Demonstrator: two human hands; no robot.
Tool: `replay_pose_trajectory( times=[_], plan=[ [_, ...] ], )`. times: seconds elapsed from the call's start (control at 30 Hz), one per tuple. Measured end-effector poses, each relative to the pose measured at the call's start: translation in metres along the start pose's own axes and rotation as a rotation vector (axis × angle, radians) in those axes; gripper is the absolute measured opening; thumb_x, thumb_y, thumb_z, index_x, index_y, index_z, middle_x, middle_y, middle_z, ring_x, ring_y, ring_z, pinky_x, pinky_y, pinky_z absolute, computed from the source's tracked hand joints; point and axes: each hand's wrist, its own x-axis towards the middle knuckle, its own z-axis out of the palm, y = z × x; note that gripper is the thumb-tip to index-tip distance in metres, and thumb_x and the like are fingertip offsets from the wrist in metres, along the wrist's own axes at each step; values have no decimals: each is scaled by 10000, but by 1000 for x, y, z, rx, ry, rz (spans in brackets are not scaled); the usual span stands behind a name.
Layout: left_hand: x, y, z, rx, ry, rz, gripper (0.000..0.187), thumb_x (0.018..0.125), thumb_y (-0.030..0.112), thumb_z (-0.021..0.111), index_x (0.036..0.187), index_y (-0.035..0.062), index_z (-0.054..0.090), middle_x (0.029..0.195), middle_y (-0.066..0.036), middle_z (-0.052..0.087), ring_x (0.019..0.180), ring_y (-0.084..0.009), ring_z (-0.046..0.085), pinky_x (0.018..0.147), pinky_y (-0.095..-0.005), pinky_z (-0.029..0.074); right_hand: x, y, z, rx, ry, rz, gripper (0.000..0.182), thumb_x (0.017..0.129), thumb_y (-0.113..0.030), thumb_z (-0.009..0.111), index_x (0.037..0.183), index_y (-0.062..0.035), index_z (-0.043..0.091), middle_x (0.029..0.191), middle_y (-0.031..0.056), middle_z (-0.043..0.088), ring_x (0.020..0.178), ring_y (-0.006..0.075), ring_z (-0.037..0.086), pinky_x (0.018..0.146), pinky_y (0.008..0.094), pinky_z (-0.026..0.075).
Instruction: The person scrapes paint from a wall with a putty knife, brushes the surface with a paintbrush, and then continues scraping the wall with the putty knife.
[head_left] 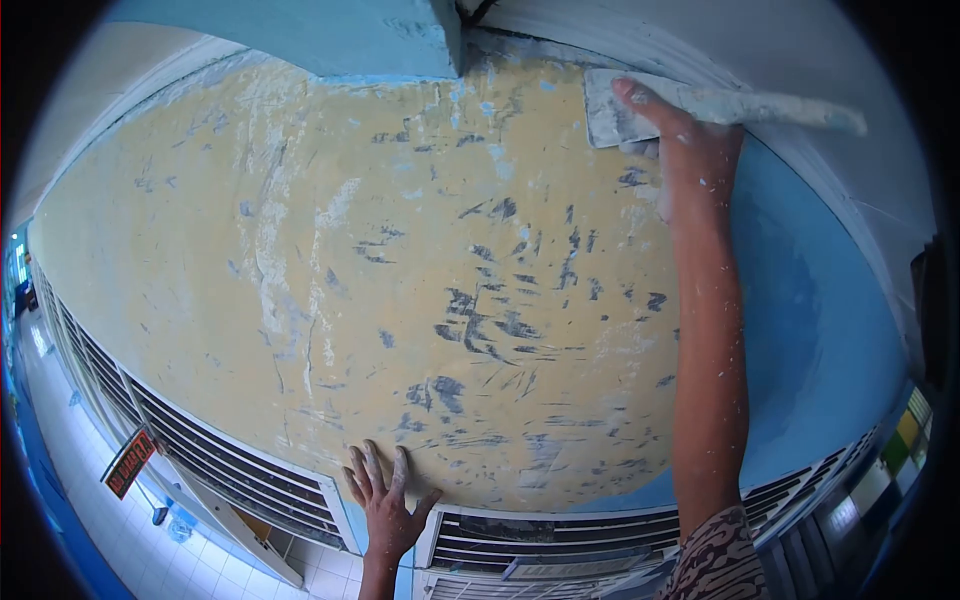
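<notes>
My right hand (692, 150) is raised at the upper right, its fingers wrapped round a wide putty knife (608, 108). The knife's blade lies near the top edge of the wall, and its pale, crusted handle points right. My left hand (390, 510) rests with spread fingers on the lower edge of the wall, between two louvred openings; nothing is in it. Both hands carry pale dust or specks. The wall (400, 290) is scraped to a yellowish layer with grey gouges, white patches and a few blue flecks.
Blue paint (810, 300) covers the wall at the right. A light blue beam (390, 40) juts out at the top. Louvred vents (220, 460) run along the bottom, with a red-and-black sign (129, 463) at lower left above a white tiled floor (95, 440).
</notes>
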Motion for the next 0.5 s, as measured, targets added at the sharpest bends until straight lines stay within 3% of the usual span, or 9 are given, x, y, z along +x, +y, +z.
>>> replay_pose_trajectory(
  times=[0.03,0.1,0.2,0.3,0.4,0.5],
  plan=[
    [-1,-1,-1,10,-6,9,1003,767,474,828,1564,118,334,1651,-286,24,1530,-462,-46,1206,-608,5,2,-6,-1,4,-2,1,561,685,-150,903,1134,45,630,1004,152,699,832,210,700,636,329,569],
    [-2,-1,-1,17,0,9,998,771,474,825,1564,119,334,1651,-285,27,1531,-461,-45,1206,-607,9,5,-24,-7,-5,-107,278,549,685,-141,897,1129,50,636,1010,148,707,830,201,703,607,331,574],
    [0,2,0,4,2,1,983,779,474,819,1561,118,342,1650,-285,34,1532,-459,-43,1207,-604,16,-7,5,16,-20,-9,104,539,687,-145,896,1119,51,641,1009,151,714,829,198,707,601,323,575],
    [-2,1,-3,16,-8,-3,966,785,476,815,1554,114,357,1650,-286,39,1532,-459,-40,1208,-602,20,-10,-8,16,70,-169,169,541,691,-147,895,1118,62,637,1007,157,713,830,206,709,625,316,576],
    [-2,1,-1,8,3,-7,948,789,484,808,1546,113,375,1649,-285,45,1533,-456,-28,1209,-604,17,-1,-17,13,89,-99,331,538,698,-143,889,1118,73,630,1012,160,710,791,203,704,642,309,576],
    [-2,1,-3,16,-15,-16,946,788,485,809,1545,116,377,1651,-280,49,1533,-454,-22,1210,-604,16,-22,-5,38,83,-85,168,506,701,-100,883,1094,91,627,989,153,703,780,208,701,635,307,575]
  ],
)
